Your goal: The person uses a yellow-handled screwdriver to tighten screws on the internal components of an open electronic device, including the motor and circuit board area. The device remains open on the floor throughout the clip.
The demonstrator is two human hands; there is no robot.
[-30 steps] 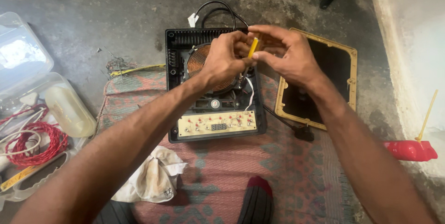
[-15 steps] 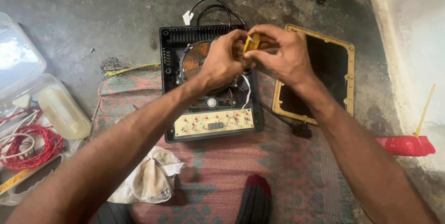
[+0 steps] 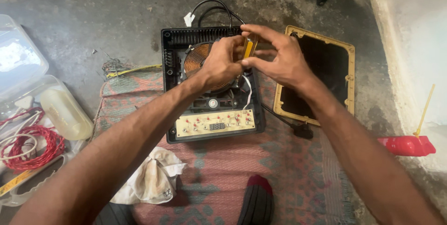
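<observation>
An opened black induction cooker point(image 3: 177, 67) lies on a patterned mat, its copper coil point(image 3: 198, 57) and cream control board point(image 3: 215, 123) exposed. Both hands meet above the coil's right side. My right hand point(image 3: 279, 60) pinches a small yellow-handled tool point(image 3: 249, 47) held upright between thumb and fingers. My left hand point(image 3: 221, 64) is closed around the lower part of the tool, knuckles up; what its fingertips touch is hidden. The cooker's removed top panel point(image 3: 347, 73), dark with a tan frame, lies upside down to the right.
A black power cord point(image 3: 212, 8) loops behind the cooker. A dirty white rag point(image 3: 151, 178) lies at the mat's near left. Clear plastic containers point(image 3: 28, 67), a bottle point(image 3: 67, 113) and red wire point(image 3: 39, 146) sit at left. A red object with a yellow straw point(image 3: 407, 145) rests by the wall.
The hands stay together on the yellow tool above the cooker; my view has shifted slightly, and the tool now stands more upright.
</observation>
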